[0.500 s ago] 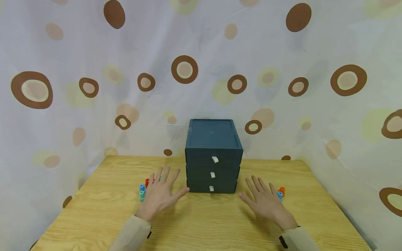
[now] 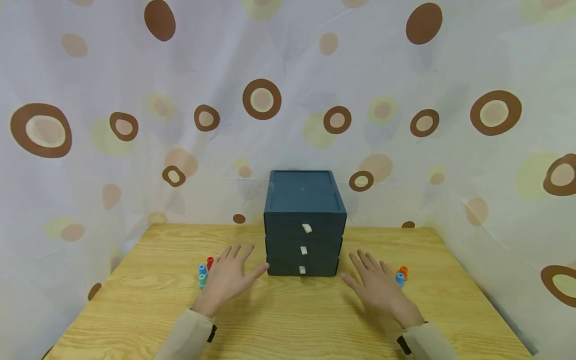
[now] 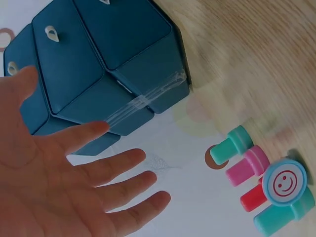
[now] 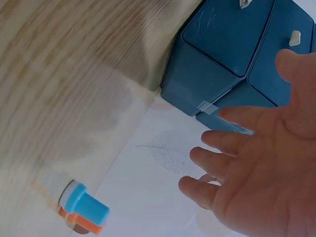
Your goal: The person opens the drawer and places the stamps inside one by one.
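My hands lie flat and empty either side of the drawer box.

My left hand and right hand rest with fingers spread on the table. Between them, at the far edge, stands the drawer box: rigid, probably light, best pulled by its white tabs. My wrist views reveal clear tape along its sides, hidden from the head view.

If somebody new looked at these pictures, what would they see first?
Probably the dark blue box with three drawers, standing at the middle back of the wooden table. Next, the two open hands, the left hand and the right hand, spread flat on either side of it. Then the little colourful stampers by the left hand, one with a smiley face in the left wrist view, and the blue and orange ones by the right.
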{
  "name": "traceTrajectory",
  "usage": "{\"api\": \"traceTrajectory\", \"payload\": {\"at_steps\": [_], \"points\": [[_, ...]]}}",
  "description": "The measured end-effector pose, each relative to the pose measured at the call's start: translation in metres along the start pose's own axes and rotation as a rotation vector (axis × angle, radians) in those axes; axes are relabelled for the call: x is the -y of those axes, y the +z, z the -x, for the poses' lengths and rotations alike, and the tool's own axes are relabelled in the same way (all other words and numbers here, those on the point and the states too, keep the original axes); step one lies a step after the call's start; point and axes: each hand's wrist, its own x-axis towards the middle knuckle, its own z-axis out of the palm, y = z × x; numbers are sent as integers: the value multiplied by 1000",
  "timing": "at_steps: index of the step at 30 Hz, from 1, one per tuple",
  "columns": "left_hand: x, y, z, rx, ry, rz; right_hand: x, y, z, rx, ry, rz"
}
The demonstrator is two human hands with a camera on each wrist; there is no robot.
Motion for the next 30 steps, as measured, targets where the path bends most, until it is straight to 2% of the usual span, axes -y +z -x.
{"api": "traceTrajectory", "payload": {"at_steps": [5,11,15,20,25,30], "points": [[-1,-2,-2,-37,-12,105,-1,-1,-5,-28,-4,-109],[-5,-2,-6,-103,-48,244,-2,-1,-10,-85,11,-338],[-14,-1,-10,-146,-41,297,0,1,-17,-148,35,-486],[-24,0,-16,-199,-16,348,2,3,-28,-226,67,-578],[-28,4,-20,-236,-5,441,7,2,-33,-246,89,-716],[-31,5,-21,-245,-7,517,12,1,-40,-272,81,-883]]}}
